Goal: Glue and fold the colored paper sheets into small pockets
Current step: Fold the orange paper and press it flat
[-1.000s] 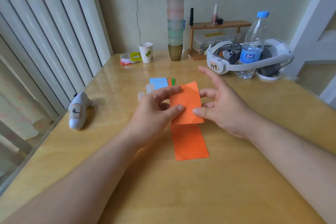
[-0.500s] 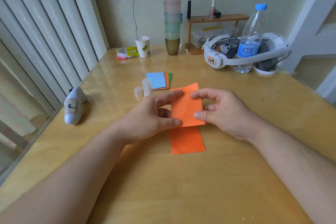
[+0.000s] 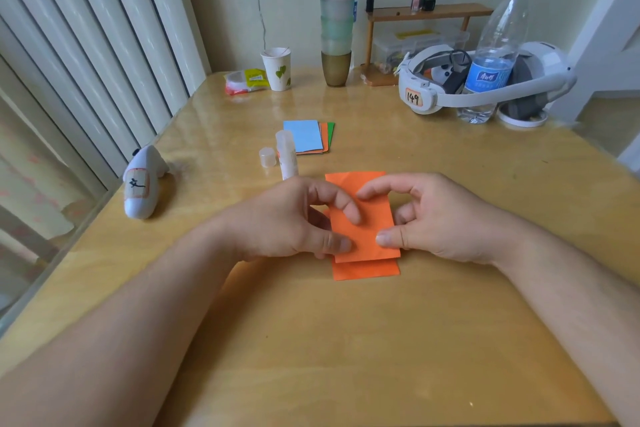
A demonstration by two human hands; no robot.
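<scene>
On the table (image 3: 346, 340), orange paper (image 3: 372, 218) lies lengthwise, seemingly folded.

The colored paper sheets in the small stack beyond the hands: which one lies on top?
The light blue sheet lies on top; of the orange sheet and green sheet under it, only the right edges show.

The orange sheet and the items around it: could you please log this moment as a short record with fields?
sheet in work: orange paper sheet, top part folded down over the lower part, lower edge still showing
left hand: left hand holds the sheet's left edge, thumb and fingers on the fold
right hand: right hand holds the right edge, thumb near the flap's lower corner
glue: glue stick uncapped, lying beside its cap
spare sheets: paper stack, blue on top, orange and green beneath
surface: wooden table
</scene>
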